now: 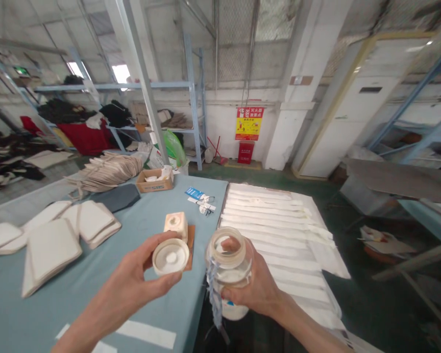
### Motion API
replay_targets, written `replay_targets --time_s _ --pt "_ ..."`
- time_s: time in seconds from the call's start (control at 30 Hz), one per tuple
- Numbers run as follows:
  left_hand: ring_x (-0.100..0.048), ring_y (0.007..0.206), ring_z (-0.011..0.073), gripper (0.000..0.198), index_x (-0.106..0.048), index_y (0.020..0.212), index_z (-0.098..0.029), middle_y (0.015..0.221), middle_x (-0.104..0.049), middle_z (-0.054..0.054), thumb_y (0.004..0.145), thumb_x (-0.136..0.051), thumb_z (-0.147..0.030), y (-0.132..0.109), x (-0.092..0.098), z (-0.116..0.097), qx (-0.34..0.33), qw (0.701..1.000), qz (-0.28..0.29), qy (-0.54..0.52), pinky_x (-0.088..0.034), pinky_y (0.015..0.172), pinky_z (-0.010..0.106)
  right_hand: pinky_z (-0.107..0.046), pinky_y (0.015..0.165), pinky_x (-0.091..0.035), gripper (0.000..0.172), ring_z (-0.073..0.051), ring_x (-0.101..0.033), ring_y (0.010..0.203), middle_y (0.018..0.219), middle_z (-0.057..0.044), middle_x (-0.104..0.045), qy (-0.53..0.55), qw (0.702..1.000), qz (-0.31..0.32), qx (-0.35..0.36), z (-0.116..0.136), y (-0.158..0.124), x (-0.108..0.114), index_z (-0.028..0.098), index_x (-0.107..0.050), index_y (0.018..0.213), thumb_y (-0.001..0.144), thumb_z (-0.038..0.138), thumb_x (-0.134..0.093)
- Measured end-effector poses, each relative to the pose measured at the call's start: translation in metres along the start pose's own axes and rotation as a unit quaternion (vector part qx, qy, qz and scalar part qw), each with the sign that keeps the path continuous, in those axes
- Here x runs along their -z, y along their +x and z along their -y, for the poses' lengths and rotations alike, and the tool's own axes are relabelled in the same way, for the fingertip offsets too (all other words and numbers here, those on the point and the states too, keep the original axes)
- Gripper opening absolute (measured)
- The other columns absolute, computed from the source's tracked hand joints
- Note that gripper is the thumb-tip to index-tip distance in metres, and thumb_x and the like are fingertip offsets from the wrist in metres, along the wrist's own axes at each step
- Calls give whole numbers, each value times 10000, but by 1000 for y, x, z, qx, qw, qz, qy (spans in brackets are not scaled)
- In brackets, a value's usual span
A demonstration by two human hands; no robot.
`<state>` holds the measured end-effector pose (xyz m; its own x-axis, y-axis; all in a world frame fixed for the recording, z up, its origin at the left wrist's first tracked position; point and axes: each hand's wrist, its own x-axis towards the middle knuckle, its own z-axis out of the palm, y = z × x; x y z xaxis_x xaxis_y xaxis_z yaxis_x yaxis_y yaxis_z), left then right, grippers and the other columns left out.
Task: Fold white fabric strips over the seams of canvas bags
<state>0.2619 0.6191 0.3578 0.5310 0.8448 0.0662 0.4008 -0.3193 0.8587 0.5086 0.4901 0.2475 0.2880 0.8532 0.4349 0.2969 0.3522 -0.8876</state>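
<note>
My left hand (132, 284) pinches a round white lid (171, 256), its inside facing up, just above the blue-grey table (158, 215). My right hand (257, 287) is wrapped round an open clear jar (228, 260) with white contents low inside and a worn blue label strip hanging from its side. The jar is held beyond the table's right edge, beside the lid. A small cream block (176, 225) stands on a brown pad just behind the lid.
Stacks of white fabric pieces (53, 240) lie at the table's left. A fanned pile of beige pieces (108, 171), a cardboard box (155, 181) and a blue card (194, 192) sit further back. White strips (275, 220) cover a lower surface on the right. Shelving stands behind.
</note>
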Motion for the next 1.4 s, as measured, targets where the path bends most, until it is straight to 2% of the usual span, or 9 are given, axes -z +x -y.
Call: replay_targets --time_s 0.2,0.3,0.47,0.57,0.7,0.9,1.1,1.27,1.4 --pt "-764 1213 394 792 -767 1353 -300 1356 -815 106 612 -993 -460 -4 -4 -33 -37 998 48 -6 -637 1022 438 -478 1076 -611 917 -345 -750 1208 1346 -142 -761 49 998 37 31 14 9 -6 234 -600 1355 679 770 -912" --pt "-799 1103 365 837 -703 1331 -285 1218 -849 106 562 -1025 -366 -4 -6 -41 -44 996 40 -65 -643 990 428 -464 1062 -615 875 -333 -757 1183 1328 -129 -772 61 996 49 36 17 9 -5 232 -622 1341 694 740 -919" --pt "-799 886 306 689 -711 1097 -261 1008 -848 84 502 -1044 -358 -3 -15 -52 -42 993 -4 -111 -650 760 346 -467 1067 -623 950 -362 -735 1268 1414 -132 -752 53 995 81 31 19 11 -3 230 -618 1433 645 627 -970" --pt "-791 907 321 590 -758 1021 -258 1007 -839 95 519 -1026 -415 -3 -25 -60 -35 993 -13 -115 -663 802 388 -458 1057 -628 940 -356 -743 1261 1419 -115 -753 64 992 99 34 20 13 -4 245 -615 1450 638 548 -979" --pt "-789 993 361 609 -854 1095 -287 1099 -851 110 551 -995 -524 -2 -35 -65 -48 998 -22 -42 -648 851 411 -457 1012 -639 912 -341 -773 1170 1349 -99 -775 56 992 96 51 21 14 -8 257 -619 1436 647 535 -981" --pt "-739 743 307 622 -888 1203 -306 898 -863 73 676 -899 -636 1 -37 -63 -104 990 11 92 -624 809 401 -468 978 -635 905 -338 -779 1122 1299 -84 -780 32 994 106 24 26 14 -8 252 -637 1395 610 522 -996" --pt "-813 859 347 551 -910 1102 -303 1032 -902 77 661 -898 -635 4 -42 -68 -119 983 9 137 -627 810 385 -459 980 -631 935 -332 -777 1139 1313 -88 -787 15 992 121 9 27 11 -9 257 -606 1400 590 484 -1013" --pt "-813 753 326 528 -911 1027 -327 944 -904 46 616 -889 -657 1 -49 -64 -99 983 -22 155 -577 647 348 -479 1016 -615 927 -341 -766 1184 1358 -96 -771 21 993 117 5 24 7 -13 267 -623 1408 593 476 -1013" --pt "-820 824 292 467 -870 1125 -271 1020 -902 46 773 -807 -571 -9 -51 -62 -113 979 -28 169 -623 782 361 -453 991 -624 958 -325 -769 1143 1327 -85 -786 36 992 124 -13 25 6 -14 263 -639 1408 563 494 -1024"
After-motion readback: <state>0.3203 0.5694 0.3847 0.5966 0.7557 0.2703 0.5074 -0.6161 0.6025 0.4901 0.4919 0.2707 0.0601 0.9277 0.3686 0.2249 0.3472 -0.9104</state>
